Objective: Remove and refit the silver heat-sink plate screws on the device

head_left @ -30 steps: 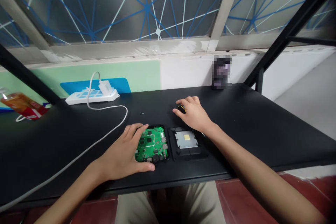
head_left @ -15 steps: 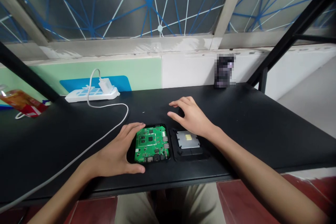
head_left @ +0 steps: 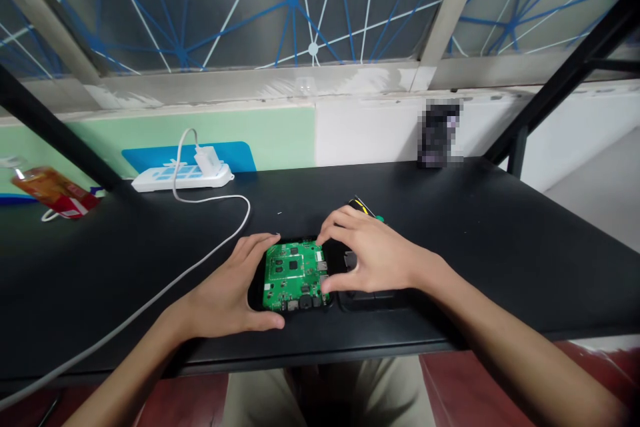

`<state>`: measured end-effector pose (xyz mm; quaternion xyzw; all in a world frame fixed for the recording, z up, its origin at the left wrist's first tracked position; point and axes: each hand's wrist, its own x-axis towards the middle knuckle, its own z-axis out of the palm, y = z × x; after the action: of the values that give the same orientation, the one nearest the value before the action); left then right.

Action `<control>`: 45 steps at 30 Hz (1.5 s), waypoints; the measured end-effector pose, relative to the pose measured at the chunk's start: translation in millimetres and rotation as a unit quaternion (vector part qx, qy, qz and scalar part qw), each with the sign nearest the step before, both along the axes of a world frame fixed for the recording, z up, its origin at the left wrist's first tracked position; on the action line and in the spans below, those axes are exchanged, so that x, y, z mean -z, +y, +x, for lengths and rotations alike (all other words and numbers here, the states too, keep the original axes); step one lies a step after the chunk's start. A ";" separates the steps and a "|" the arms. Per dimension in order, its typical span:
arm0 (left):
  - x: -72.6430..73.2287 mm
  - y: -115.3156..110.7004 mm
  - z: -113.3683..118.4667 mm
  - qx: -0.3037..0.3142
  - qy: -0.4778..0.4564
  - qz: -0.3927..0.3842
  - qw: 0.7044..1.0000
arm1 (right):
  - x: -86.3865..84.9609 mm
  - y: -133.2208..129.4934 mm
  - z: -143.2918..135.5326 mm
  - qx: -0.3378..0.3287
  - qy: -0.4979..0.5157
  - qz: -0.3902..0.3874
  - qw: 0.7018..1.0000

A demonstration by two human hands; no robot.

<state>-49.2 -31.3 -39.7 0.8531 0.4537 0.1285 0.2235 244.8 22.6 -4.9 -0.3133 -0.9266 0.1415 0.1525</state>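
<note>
As left fingers (head_left: pixel 253 249) spread beside a squarish green board (head_left: pixel 290 283), right fingers (head_left: pixel 334 232) arch apart.

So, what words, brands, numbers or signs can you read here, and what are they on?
None can be read.
Green circuit board: any markings are too small.
Bottle: the print on its red label is too blurred.
Blue panel behind the power strip: white marks, partly hidden, no legible word.
Dark object at the back: pixelated.
</note>
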 end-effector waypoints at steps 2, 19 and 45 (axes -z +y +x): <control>0.6 -0.2 0.3 -0.006 -0.001 -0.001 1.000 | 0.4 -2.3 -1.4 0.006 -0.015 0.005 1.000; -2.1 -0.3 3.6 -0.027 0.002 -0.007 1.000 | -0.9 -13.0 1.3 -0.012 -0.091 -0.005 0.996; -1.4 0.1 5.2 -0.030 -0.027 0.010 0.999 | -0.8 -20.3 -6.2 0.000 -0.038 -0.058 0.998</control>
<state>-44.0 -31.2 -38.2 0.8375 0.4716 0.1629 0.2230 238.5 2.3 -4.1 -0.3266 -0.9220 0.1829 0.0991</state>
